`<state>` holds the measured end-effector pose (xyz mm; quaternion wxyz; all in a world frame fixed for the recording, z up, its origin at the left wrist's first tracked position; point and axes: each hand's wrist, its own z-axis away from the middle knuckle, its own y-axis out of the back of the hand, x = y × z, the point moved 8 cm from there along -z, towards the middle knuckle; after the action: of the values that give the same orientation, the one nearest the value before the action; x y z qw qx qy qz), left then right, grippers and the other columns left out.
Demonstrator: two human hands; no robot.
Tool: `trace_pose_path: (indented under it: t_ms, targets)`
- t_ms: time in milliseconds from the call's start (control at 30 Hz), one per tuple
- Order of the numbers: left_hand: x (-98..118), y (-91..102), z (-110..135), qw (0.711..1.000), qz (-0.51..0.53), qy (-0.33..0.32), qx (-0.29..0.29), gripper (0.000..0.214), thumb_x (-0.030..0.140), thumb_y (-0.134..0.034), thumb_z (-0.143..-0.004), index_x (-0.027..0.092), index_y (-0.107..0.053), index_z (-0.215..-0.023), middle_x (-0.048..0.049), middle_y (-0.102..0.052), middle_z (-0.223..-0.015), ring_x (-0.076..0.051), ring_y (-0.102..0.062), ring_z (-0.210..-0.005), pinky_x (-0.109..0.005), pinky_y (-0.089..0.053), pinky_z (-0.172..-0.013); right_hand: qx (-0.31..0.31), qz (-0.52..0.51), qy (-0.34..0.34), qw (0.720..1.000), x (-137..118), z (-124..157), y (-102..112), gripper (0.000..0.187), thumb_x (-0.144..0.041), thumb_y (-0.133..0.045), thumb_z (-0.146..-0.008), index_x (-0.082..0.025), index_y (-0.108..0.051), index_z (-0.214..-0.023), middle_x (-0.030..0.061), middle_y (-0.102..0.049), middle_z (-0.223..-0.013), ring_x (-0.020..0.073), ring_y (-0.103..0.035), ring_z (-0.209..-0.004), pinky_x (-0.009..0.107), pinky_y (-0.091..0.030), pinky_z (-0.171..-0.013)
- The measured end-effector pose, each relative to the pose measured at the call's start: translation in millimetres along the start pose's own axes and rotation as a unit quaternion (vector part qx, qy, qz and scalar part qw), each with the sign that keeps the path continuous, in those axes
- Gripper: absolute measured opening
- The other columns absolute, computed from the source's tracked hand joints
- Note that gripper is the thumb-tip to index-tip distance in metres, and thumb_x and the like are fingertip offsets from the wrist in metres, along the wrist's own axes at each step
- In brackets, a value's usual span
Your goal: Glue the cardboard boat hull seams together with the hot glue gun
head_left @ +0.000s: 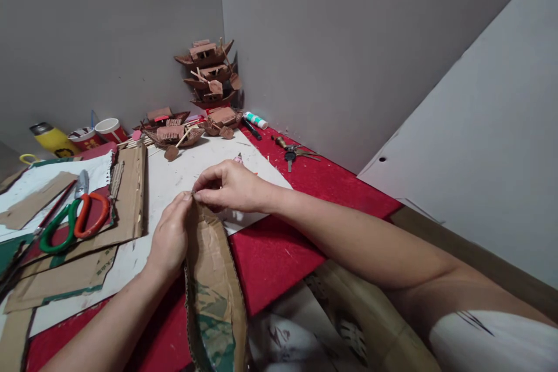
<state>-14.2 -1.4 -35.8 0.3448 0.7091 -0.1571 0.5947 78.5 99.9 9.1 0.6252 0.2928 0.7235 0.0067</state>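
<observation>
A long curved strip of brown cardboard [215, 285], boat-shaped with green print on it, stands on edge over the red table cover [279, 250]. My left hand [170, 238] is closed on its left side near the pointed far tip. My right hand [229, 186] pinches that tip from above, fingers pressed together. The two hands touch at the tip.
Scissors [74, 218] with green and red handles lie on flat cardboard sheets [126, 197] at the left. Small cardboard boat models [174, 131] sit at the back, with several stacked [211, 72] in the corner. A glue tube [256, 120], keys [292, 152], cups [108, 128] and a yellow bottle [52, 138] are nearby.
</observation>
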Motion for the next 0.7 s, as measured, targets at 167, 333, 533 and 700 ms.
trace_pose_path:
  t_ms: [167, 333, 533, 700]
  targets:
    - [5, -2.9, 3, 1.000, -0.014, 0.004, -0.006, 0.022, 0.035, -0.056, -0.079, 0.022, -0.071, -0.090, -0.0049, -0.069, -0.112, -0.024, -0.055, -0.117, -0.037, -0.037, -0.105, -0.022, 0.009, -0.019, 1.000, 2, 0, -1, 0.016, -0.003, -0.051, -0.075, -0.009, -0.065, -0.081, -0.0031, -0.057, -0.060, 0.0065, -0.050, -0.048, 0.019, -0.040, -0.048]
    - [9, -2.4, 4, 0.999, -0.035, -0.027, -0.009, 0.018, 0.032, -0.055, -0.078, 0.024, -0.070, -0.084, -0.0040, -0.071, -0.104, -0.026, -0.055, -0.114, -0.037, -0.039, -0.101, -0.022, 0.036, -0.016, 0.999, 1, 0, -1, 0.015, -0.004, -0.053, -0.074, -0.009, -0.064, -0.082, -0.0030, -0.058, -0.063, 0.0063, -0.052, -0.054, 0.018, -0.041, -0.053]
    - [9, -6.6, 4, 0.998, -0.025, -0.053, -0.031, 0.021, 0.035, -0.054, -0.077, 0.023, -0.071, -0.083, -0.0054, -0.072, -0.100, -0.027, -0.057, -0.110, -0.037, -0.042, -0.098, -0.065, 0.063, 0.000, 0.996, 1, 1, -8, 0.025, -0.004, -0.049, -0.075, -0.011, -0.064, -0.093, -0.0032, -0.059, -0.066, 0.0068, -0.053, -0.053, 0.018, -0.041, -0.053]
    - [4, -12.6, 3, 0.995, -0.009, -0.070, -0.068, 0.031, 0.038, -0.049, -0.079, 0.022, -0.071, -0.093, -0.0049, -0.071, -0.108, -0.026, -0.057, -0.111, -0.039, -0.037, -0.104, -0.090, 0.039, -0.001, 0.995, 2, 1, -10, 0.023, -0.006, -0.047, -0.075, -0.014, -0.062, -0.090, -0.0045, -0.057, -0.061, 0.0083, -0.055, -0.051, 0.019, -0.043, -0.053]
